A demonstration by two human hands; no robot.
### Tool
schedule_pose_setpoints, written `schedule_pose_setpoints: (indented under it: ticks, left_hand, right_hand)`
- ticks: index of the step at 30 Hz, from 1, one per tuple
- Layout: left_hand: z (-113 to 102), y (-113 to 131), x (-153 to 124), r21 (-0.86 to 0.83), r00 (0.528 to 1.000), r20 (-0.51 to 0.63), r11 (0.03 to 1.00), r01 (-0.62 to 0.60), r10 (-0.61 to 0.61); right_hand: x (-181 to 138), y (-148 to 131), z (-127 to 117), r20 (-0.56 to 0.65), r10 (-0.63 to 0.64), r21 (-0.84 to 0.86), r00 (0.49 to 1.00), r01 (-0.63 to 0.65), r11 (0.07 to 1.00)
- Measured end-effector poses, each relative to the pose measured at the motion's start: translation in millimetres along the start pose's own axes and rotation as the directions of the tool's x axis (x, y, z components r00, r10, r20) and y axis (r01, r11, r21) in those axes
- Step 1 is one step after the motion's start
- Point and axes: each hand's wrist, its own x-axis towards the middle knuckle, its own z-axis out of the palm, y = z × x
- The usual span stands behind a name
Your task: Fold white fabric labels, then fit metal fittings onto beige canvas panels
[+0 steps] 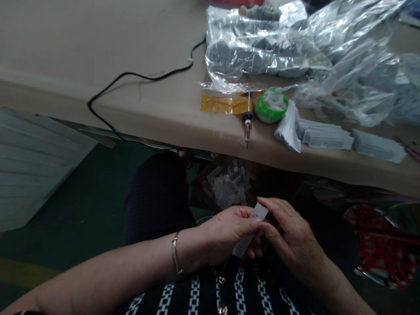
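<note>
While the left hand (226,234) pinches a seemingly unfinished slip (243,245), the right hand (293,236) alongside, grip unclear, stacked slips (328,135) lie untouched.

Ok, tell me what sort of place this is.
Probably a workshop or packing station: stacks of small white slips and a large clear plastic bag of grey items lie on a long beige table.
</note>
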Motion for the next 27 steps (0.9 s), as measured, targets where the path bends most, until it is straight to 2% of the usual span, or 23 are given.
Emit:
schedule_pose_setpoints:
  ticks: [7, 10, 12, 14, 17, 19, 22, 27]
  left_hand:
    - [-1.9, -4.8, -0.6, -0.020, 1.000, -0.016, 1.000, -0.024, 0.023]
    - [-2.6, -4.2, -0.7, -0.016, 0.999, 0.001, 0.999, -0.047, 0.047]
    - [-2.8, -3.9, -0.6, -0.001, 0.997, -0.002, 0.997, -0.083, 0.083]
    - [-2.3, -3.4, -0.5, 0.023, 0.992, -0.041, 0.993, -0.115, 0.116]
    - [-1.2, -1.9, -0.5, 0.074, 0.980, -0.101, 0.984, -0.163, 0.170]
    - [-1.0, -0.5, -0.7, 0.127, 0.969, -0.115, 0.971, -0.203, 0.217]
    - [-2.9, 0.8, -0.7, 0.197, 0.955, -0.119, 0.949, -0.245, 0.271]
    - [-8.8, 4.2, -0.8, 0.239, 0.931, -0.124, 0.921, -0.309, 0.344]
  right_hand:
    - [-3.3, -1.8, 2.9, 0.029, 0.047, 0.097, 0.998, -0.050, 0.994]
    - [-2.1, 0.0, 3.1, 0.029, 0.175, 0.233, 0.984, -0.177, 0.956]
    - [1.4, 1.1, 3.0, 0.053, 0.302, 0.401, 0.952, -0.297, 0.867]
    - [7.3, 1.9, 3.4, 0.142, 0.410, 0.581, 0.901, -0.411, 0.702]
    - [19.3, 1.4, 5.6, 0.273, 0.487, 0.741, 0.829, -0.504, 0.443]
    - [27.3, -0.1, 7.7, 0.320, 0.502, 0.781, 0.803, -0.524, 0.340]
    - [37.0, -2.8, 10.4, 0.344, 0.500, 0.801, 0.795, -0.526, 0.286]
    - [49.2, -2.5, 12.0, 0.311, 0.432, 0.815, 0.846, -0.471, 0.338]
